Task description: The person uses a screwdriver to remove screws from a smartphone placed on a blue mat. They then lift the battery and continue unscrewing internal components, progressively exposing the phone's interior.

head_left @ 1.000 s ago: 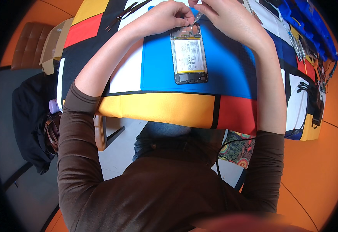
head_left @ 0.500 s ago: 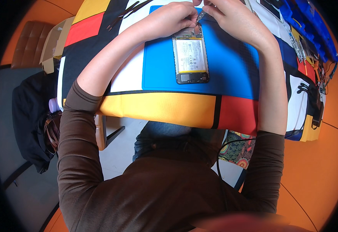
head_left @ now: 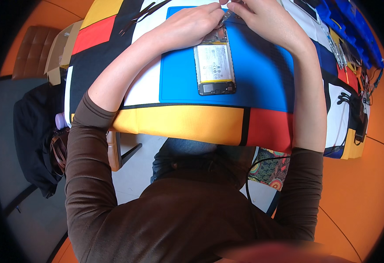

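An opened smartphone [head_left: 215, 65] lies on a blue work mat [head_left: 179, 83], its back cover off, so a white battery and dark inner parts show. My left hand [head_left: 194, 26] is closed at the phone's upper end, its curled fingers against the top left part and covering some of it. Just right of there, my right hand [head_left: 258, 17] pinches a slim silver tool [head_left: 227, 16] that slants down toward the phone's top edge. The fingers hide much of this tool, so I cannot tell its kind; the upper frame edge cuts off some fingertips.
Dark tweezers [head_left: 146, 15] lie on the patterned tablecloth [head_left: 179, 122] at the far left. Blue parts bins [head_left: 354, 35] stand at the far right, with several slim metal tools [head_left: 337, 50] beside them. Black cables [head_left: 344, 98] rest on the right side.
My left hand has turned slightly and its fingers reach higher. The phone and mat appear shifted a little to the left. My right hand still pinches the tool.
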A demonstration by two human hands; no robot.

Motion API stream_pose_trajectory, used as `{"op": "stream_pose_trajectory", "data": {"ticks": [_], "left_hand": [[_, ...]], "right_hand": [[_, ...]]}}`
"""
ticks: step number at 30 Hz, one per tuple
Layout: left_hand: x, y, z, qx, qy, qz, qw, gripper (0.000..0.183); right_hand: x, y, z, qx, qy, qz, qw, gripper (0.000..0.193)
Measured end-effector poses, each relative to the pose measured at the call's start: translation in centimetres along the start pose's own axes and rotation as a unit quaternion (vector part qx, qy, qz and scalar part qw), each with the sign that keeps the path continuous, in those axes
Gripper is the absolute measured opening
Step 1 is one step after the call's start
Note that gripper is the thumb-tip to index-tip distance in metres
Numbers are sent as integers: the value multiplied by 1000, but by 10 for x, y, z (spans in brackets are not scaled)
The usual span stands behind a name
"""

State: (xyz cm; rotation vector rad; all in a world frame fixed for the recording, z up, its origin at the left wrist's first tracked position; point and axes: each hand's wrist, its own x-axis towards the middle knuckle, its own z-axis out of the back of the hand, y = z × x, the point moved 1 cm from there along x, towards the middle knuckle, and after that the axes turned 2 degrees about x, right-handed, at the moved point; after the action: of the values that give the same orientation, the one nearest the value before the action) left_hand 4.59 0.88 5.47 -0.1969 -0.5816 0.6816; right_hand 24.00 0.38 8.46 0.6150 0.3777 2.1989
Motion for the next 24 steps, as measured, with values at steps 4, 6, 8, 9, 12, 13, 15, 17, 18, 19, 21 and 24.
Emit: {"op": "stream_pose_trajectory", "data": {"ticks": [4, 6, 8, 9, 12, 13, 15, 17, 18, 19, 21, 24], "left_hand": [[5, 13, -3, 34, 10, -96, 995, 17], [7, 19, -5, 64, 12, -120, 991, 12], [9, 25, -6, 55, 29, -113, 992, 7], [10, 28, -6, 16, 45, -86, 995, 8], [9, 35, -8, -89, 69, -4, 994, 10], [8, 37, -9, -109, 68, 25, 991, 9], [6, 42, -12, -134, 46, 65, 988, 7], [7, 47, -16, -166, 32, 90, 982, 6], [9, 49, -18, -182, 26, 102, 978, 7], [13, 52, -18, -159, 53, 116, 979, 8], [23, 51, -21, -166, 70, 101, 979, 8], [42, 43, -27, -123, 108, 51, 985, 9]], "right_hand": [[1, 0, 2, -7, -30, 12, 999, 12], [1, -1, 2, -8, -53, 17, 998, 12], [2, 0, 3, 3, -82, 27, 996, 13], [2, 0, 5, 13, -80, 16, 997, 13], [-1, 3, 15, 36, -68, -43, 996, 13], [-1, 5, 19, 37, -59, -80, 994, 13], [-2, 9, 30, 30, -84, -64, 994, 13], [-5, 14, 43, 9, -148, 43, 988, 14], [-6, 11, 50, 20, -138, -64, 988, 16], [-13, 10, 56, 44, -148, -92, 984, 16], [-17, 7, 66, 33, -201, -87, 975, 16], [-22, 0, 79, 79, -232, -75, 967, 15]]}}
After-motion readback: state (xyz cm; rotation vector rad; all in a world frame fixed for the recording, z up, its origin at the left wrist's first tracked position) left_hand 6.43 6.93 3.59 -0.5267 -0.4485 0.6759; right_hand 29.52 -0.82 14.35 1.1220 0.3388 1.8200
